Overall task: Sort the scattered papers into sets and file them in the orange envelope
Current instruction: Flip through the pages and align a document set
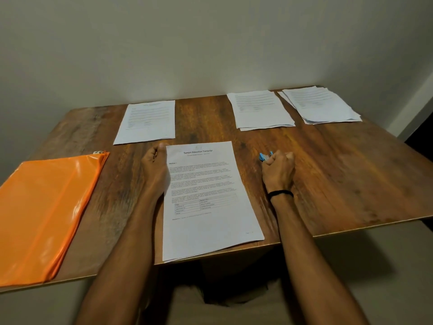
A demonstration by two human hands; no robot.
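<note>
Front and centre, the white printed paper set headed "Sample Education Transcript" (206, 195) lies flat on the brown wooden table (339, 172), its near end hanging over the table's front edge. These are thin, light, floppy sheets, and I'd say they'll fan apart and slide if lifted by one corner. Better to pinch the whole set along a long side, or at that overhanging end where fingers can get under it.

The left hand (153, 165) sits curled against the set's upper left edge, thumb at the corner. Whether it actually pinches the paper, I can't tell. The right hand (278, 170) rests just right of the set, fist closed around a small blue object (264, 157) that is too hidden to name.

Out left lies the glossy orange plastic envelope (46, 207), flat, slick-looking and limp. It will likely need one hand holding its mouth open.

Along the far edge wait three more white paper piles: one left of centre (146, 120), two on the right (260, 111) and (321, 104), the last loosely fanned.
</note>
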